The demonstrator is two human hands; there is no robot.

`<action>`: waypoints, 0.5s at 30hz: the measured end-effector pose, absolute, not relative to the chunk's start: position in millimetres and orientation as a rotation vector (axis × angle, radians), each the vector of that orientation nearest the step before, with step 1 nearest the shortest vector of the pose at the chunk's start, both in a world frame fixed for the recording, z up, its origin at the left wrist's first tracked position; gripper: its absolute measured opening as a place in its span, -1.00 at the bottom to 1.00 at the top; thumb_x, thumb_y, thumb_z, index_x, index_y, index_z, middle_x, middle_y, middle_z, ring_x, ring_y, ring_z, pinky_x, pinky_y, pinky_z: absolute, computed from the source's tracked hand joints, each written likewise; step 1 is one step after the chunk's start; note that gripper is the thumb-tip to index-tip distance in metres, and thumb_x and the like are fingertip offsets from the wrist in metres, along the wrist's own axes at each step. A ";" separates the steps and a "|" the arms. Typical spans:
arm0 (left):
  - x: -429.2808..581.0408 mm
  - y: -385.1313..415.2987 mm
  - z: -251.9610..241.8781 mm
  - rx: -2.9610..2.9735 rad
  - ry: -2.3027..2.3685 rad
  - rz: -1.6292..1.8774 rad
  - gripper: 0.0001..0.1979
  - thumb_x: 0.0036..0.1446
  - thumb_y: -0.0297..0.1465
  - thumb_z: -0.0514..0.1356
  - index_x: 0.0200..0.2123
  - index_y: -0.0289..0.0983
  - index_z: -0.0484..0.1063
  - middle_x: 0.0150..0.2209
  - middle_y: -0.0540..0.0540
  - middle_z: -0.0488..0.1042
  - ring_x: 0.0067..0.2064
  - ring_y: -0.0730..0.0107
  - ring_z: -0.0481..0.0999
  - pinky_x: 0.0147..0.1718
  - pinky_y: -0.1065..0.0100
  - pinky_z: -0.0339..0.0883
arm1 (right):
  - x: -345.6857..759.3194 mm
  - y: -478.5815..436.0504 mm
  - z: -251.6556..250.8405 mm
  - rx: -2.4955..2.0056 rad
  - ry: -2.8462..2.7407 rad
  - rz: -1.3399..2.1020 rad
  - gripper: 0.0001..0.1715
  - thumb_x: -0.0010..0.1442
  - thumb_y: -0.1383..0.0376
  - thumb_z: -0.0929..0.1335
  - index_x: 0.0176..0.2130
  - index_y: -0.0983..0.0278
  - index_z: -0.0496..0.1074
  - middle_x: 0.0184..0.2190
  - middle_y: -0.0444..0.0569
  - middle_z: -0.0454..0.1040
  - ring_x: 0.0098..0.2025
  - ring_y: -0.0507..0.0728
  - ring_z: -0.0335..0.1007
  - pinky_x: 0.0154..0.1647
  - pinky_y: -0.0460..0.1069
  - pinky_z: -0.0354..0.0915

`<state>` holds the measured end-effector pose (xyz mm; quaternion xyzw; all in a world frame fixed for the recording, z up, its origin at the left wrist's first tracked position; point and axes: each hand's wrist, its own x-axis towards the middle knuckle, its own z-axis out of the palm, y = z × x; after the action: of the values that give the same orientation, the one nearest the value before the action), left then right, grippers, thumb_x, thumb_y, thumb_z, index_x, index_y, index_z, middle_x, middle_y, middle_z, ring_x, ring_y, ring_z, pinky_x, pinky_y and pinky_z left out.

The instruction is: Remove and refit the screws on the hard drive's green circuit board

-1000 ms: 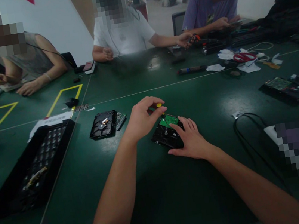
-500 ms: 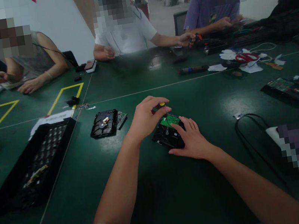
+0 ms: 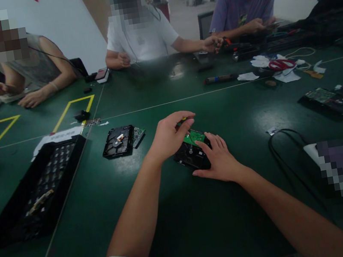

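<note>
A black hard drive (image 3: pixel 190 155) with a green circuit board (image 3: pixel 198 136) facing up lies on the green table, turned at an angle. My right hand (image 3: pixel 218 158) spans it, thumb at the near edge and fingers along the right side, gripping it. Above its far left part, my left hand (image 3: pixel 172 133) pinches a small screwdriver (image 3: pixel 185 119) by its yellow-topped handle. The thin shaft points down toward the board; the fingers hide much of the handle, and I cannot make out where the tip rests.
Left of my hands lie another hard drive (image 3: pixel 117 142) and a loose circuit board (image 3: pixel 138 136). A long black tray (image 3: pixel 73 155) stands farther left. At right are another drive-like unit (image 3: pixel 326 101) and a cable (image 3: pixel 272 147). Several people sit across the table.
My left hand has tilted slightly over the screwdriver, covering more of its yellow top. My right hand and the hard drive stay in place; the view has shifted slightly.
</note>
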<state>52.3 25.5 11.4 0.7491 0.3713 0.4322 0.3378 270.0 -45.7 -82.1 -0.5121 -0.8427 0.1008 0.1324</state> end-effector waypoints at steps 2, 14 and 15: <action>50.2 25.5 12.6 1.918 0.906 1.105 -0.68 0.49 -0.28 0.16 0.16 -0.21 0.59 0.10 -0.19 0.63 0.05 0.19 0.66 -0.15 0.29 0.62 | 270.2 -45.8 -83.1 -1.483 -2.436 0.295 0.30 0.11 -0.43 0.39 0.49 0.27 0.14 0.55 0.37 -0.08 0.57 0.64 -0.21 0.53 0.51 -0.18; 55.8 27.8 7.6 1.842 0.965 1.235 -0.81 0.33 -0.31 0.34 -0.04 -0.22 0.63 -0.05 -0.14 0.56 -0.18 0.37 0.58 -0.35 0.43 0.55 | 268.9 -46.0 -79.3 -1.484 -2.442 0.287 0.31 0.12 -0.42 0.39 0.49 0.30 0.14 0.55 0.41 -0.09 0.59 0.62 -0.22 0.54 0.50 -0.22; 57.1 27.7 7.0 1.816 0.970 1.254 -0.82 0.30 -0.30 0.37 -0.07 -0.22 0.63 -0.07 -0.13 0.55 -0.19 0.38 0.58 -0.36 0.44 0.55 | 268.9 -45.9 -79.2 -1.484 -2.443 0.286 0.31 0.12 -0.42 0.39 0.49 0.31 0.14 0.55 0.42 -0.09 0.59 0.61 -0.22 0.54 0.49 -0.23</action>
<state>57.1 27.7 7.0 0.7037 0.3757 0.4857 0.3573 268.9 -45.9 -79.2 -0.5119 -0.8428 0.0986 0.1342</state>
